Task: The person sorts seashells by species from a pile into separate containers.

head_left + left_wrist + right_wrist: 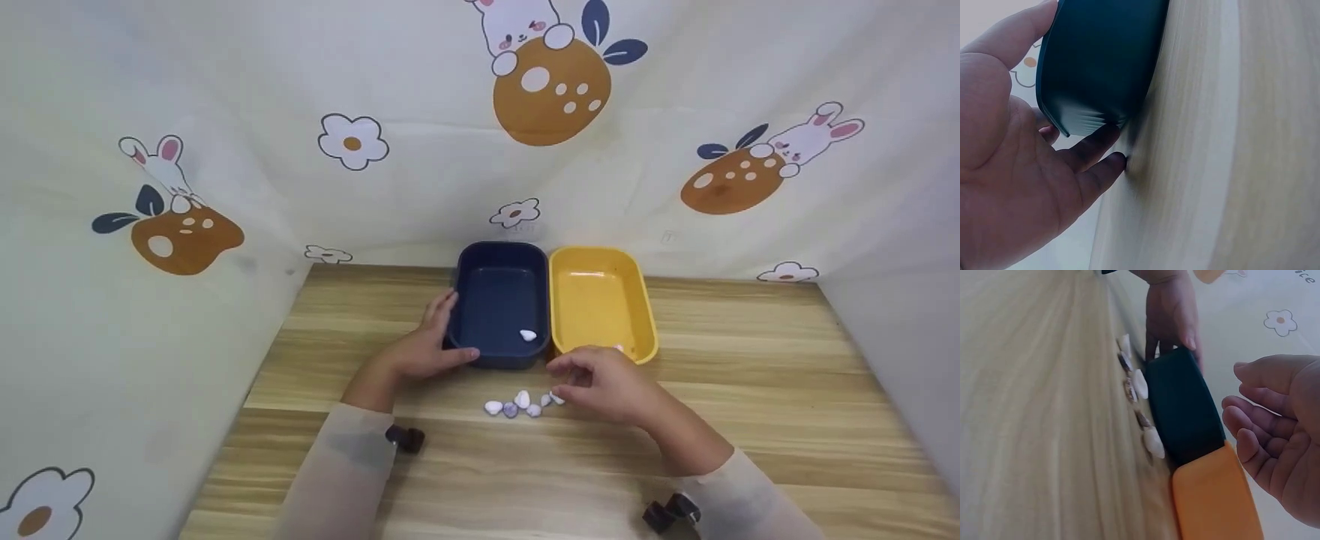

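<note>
White stone (1154, 442) (loose) near right hand (604, 382)

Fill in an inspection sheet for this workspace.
Surface: wood-grain tabletop.
Job's things: navy bin holding one white pebble; yellow bin beside it, a white bit partly visible at its near end; six loose pebbles on the tabletop, white to grey.
Clutter: nothing seen.
Grippers: left hand touches the navy bin; right hand near the pebbles, fingers loosely bent, nothing seen held.
Cables: nothing seen.
Surroundings: rabbit-and-flower-print cloth.
</note>
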Demonstrator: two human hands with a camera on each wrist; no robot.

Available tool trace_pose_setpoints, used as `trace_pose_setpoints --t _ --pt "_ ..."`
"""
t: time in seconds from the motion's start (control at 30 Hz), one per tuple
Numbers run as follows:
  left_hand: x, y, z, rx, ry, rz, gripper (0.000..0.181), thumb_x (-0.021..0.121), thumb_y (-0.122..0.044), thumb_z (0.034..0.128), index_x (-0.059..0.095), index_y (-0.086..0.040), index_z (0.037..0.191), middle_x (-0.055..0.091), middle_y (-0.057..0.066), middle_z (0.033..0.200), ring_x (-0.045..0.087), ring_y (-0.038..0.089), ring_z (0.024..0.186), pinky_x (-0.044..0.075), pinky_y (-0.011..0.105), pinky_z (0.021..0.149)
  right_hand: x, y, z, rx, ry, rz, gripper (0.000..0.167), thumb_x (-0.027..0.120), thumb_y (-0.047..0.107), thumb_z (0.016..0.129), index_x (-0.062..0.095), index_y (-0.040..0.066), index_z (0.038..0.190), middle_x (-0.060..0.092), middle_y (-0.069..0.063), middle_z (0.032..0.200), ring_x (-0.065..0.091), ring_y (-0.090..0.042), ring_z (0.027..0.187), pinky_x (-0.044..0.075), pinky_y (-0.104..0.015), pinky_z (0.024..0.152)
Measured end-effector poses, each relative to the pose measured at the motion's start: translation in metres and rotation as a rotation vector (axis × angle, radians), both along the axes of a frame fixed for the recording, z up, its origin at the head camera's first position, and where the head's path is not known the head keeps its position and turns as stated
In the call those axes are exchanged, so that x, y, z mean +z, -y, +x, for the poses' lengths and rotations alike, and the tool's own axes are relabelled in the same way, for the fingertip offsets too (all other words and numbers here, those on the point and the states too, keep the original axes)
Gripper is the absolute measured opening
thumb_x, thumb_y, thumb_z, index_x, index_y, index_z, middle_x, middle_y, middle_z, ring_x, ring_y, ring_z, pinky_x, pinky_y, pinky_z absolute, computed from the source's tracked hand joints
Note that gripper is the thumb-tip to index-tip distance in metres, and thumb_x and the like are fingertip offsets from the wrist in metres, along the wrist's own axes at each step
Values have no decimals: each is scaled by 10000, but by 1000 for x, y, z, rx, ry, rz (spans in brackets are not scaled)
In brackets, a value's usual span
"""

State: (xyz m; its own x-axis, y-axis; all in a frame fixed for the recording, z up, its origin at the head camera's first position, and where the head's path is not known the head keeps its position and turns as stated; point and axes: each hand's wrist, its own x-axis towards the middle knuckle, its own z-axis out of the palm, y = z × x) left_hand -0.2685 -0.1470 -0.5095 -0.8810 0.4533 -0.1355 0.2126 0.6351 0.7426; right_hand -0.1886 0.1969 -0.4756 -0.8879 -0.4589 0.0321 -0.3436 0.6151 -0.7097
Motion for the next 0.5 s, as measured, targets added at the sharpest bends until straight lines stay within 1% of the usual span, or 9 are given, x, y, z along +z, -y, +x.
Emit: trace_pose_setpoints --t 0.13,0.27,0.37,0.5 --pt "-1 0 0 9 3 -3 1172 732 -634 937 -19 -230 1741 -73 60 1813 259 464 1622 302 640 1295 -7 0 2 18 24 6 266 845 215 926 802 105 1164 780 27 1014 674 -93 876 591 -238 784" --pt "-1 0 0 12 5 -7 1172 738 -628 936 -27 -250 1740 -78 57 1815 244 456 1630 297 631 1300 -14 -3 5 27 48 23 271 829 229 941 797 98 1176 784 -2 1036 662 -101 895 582 -247 791" --pt "0 0 1 13 5 -10 1168 737 -621 940 -29 -249 1740 -75 79 1815 234 458 1633 293 636 1299 -19 -6 7 42 67 19 281 821 210 944 790 86 1195 791 -43 1061 666 -92 901 585 -242 792" --pt "0 0 0 0 -3 -7 1168 731 -617 945 -23 -213 1741 -76 74 1813 264 463 1620 303 629 1300 -26 -9 8 88 34 26 288 821 149 927 779 70 1201 786 -50 1032 663 -61 887 585 -236 782"
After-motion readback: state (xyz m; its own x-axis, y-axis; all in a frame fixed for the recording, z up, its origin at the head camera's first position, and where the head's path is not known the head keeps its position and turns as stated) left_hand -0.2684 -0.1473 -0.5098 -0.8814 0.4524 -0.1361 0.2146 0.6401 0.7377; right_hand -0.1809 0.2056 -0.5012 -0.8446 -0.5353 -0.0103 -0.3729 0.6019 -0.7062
